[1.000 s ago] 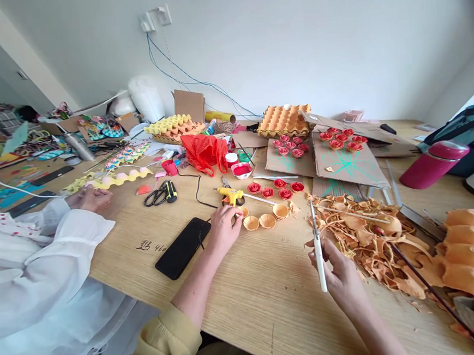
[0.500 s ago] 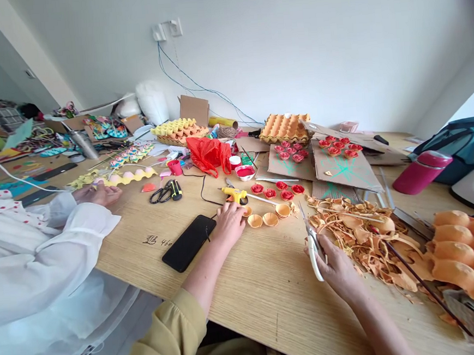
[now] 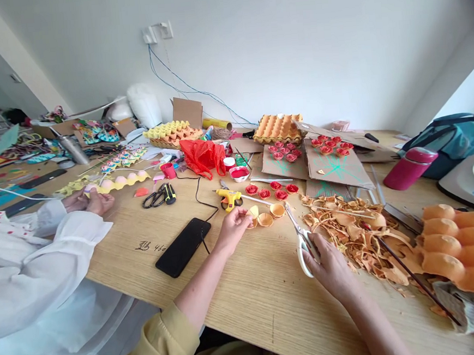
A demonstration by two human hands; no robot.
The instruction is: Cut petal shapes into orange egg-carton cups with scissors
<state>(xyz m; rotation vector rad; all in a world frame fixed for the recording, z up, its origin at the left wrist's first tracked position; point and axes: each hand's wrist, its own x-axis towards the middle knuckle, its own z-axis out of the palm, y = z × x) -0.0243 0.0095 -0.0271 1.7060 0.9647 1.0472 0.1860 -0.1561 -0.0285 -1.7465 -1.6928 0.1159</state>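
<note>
A small orange carton cup [image 3: 254,211] is pinched in the fingertips of my left hand [image 3: 233,229], just over the table. Beside it on the wood sit another orange cup [image 3: 265,219] and a small stack of cups [image 3: 277,211]. My right hand [image 3: 328,263] is wrapped round the handles of white scissors [image 3: 303,240], whose blades point away towards the cups. Behind the cups lie several red paper roses [image 3: 280,195] and a yellow glue gun [image 3: 231,199]. A heap of orange carton scraps [image 3: 360,239] lies to the right of the scissors.
A black phone [image 3: 183,247] lies left of my left forearm. An orange egg tray [image 3: 463,236] is at the right, near a pink bottle [image 3: 411,168]. Cardboard with roses [image 3: 338,164] lies behind. At the left, a co-worker's hands [image 3: 95,201] touch a yellow carton strip [image 3: 122,181].
My left hand has lifted an orange cup from beside the glue gun. My right hand has brought the scissors nearer the cups, their blades tilted further left. The view has shifted slightly.
</note>
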